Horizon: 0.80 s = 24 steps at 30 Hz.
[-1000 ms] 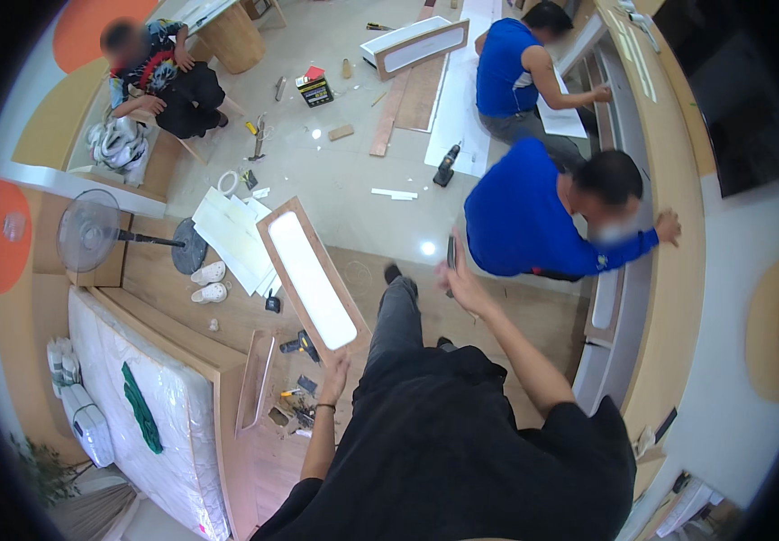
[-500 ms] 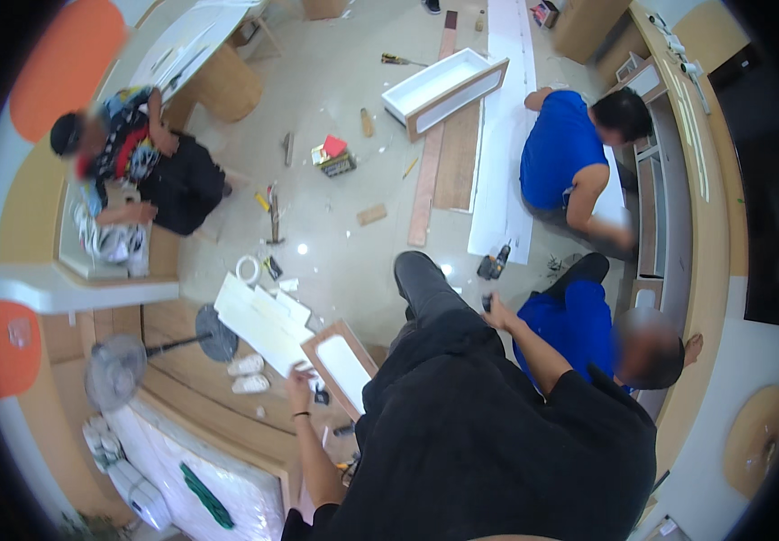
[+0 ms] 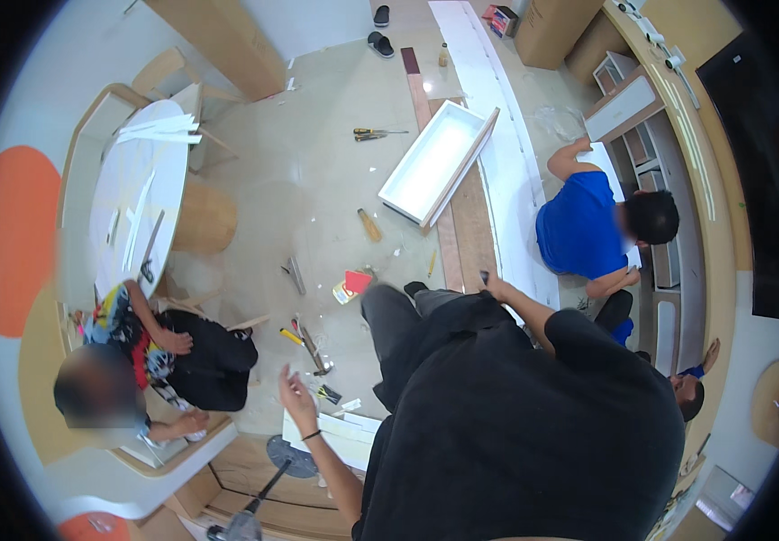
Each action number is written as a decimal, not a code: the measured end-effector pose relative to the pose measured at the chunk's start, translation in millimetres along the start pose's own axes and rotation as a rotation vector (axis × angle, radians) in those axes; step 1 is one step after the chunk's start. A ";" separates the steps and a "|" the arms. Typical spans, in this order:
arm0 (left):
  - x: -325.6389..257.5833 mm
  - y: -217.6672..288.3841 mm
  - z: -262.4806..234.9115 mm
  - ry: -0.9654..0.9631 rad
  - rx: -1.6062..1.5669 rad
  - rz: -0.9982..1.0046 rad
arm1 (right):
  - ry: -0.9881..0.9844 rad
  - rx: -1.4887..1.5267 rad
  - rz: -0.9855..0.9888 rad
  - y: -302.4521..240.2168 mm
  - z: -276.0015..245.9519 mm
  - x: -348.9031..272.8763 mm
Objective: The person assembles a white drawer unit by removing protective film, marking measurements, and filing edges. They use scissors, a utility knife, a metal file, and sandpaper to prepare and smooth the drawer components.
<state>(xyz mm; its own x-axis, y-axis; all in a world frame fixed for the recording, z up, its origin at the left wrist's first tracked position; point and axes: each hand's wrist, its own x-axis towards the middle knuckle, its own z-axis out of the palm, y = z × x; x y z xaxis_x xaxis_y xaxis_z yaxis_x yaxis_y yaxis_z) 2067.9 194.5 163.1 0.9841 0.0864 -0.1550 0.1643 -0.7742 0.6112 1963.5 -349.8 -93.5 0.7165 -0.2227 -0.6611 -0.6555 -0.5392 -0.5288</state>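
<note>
Black or nearly so, a small object (image 3: pixel 486 278) is in the right hand (image 3: pixel 499 288), in front of the person's right thigh; the fingers are clamped on it, and its kind cannot be told. The left hand (image 3: pixel 297 401) is raised over the floor, its fingers loosely apart. Just beyond it lie a hammer (image 3: pixel 311 345) and a yellow tool (image 3: pixel 291 336), side by side; to its right, nearer, are white sheets (image 3: pixel 346 440) and the base of a fan (image 3: pixel 292 458).

Farther off, a white drawer (image 3: pixel 434 158) with a wooden front rests, tilted, partly on a brown board (image 3: pixel 472 221). Left of the drawer lie screwdrivers (image 3: pixel 371 133). A red card (image 3: pixel 358 281) lies just beyond the left knee.

At the right, a worker (image 3: pixel 578 225) in blue bends over a white panel (image 3: pixel 604 160) beside the long cabinet (image 3: pixel 669 311). Nearer, a second worker (image 3: pixel 691 397) is partly hidden, one palm on the cabinet's top. At the left, a person in patterned clothes (image 3: pixel 146 347) sits near a white table (image 3: pixel 168 182).
</note>
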 end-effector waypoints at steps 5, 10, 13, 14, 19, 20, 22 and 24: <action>102.2 33.2 57.8 -0.072 -0.532 -0.160 | 0.038 -0.100 -0.076 -211.3 -84.9 20.2; 245.1 71.6 91.3 -0.147 -0.287 -0.013 | -0.082 -0.023 -0.039 -289.9 -75.7 103.9; 364.7 90.0 106.7 -0.275 -0.563 -0.073 | -0.035 0.241 -0.027 -300.8 -56.5 189.3; 414.8 98.9 116.9 -0.349 -0.505 -0.102 | -0.008 0.324 0.067 -307.6 -53.9 220.2; 686.4 191.3 169.6 -0.392 0.115 0.561 | 0.496 0.480 0.434 -369.6 -82.2 329.8; 719.9 215.3 166.4 -0.420 0.317 0.660 | 0.411 0.453 0.475 -383.6 -85.3 328.3; 789.1 284.3 175.8 -0.535 0.037 0.643 | 0.299 0.442 0.534 -410.9 -87.0 323.0; 836.9 361.5 194.7 -0.547 -0.027 0.775 | 0.229 0.458 0.594 -431.4 -70.3 307.6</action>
<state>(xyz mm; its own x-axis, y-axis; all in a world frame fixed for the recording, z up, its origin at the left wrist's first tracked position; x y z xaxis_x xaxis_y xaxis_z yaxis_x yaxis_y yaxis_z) 2937.8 -135.1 103.2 0.6532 -0.7563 -0.0368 -0.5130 -0.4778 0.7131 2483.5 -242.8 -31.3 0.2140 -0.5576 -0.8021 -0.9418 0.1000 -0.3209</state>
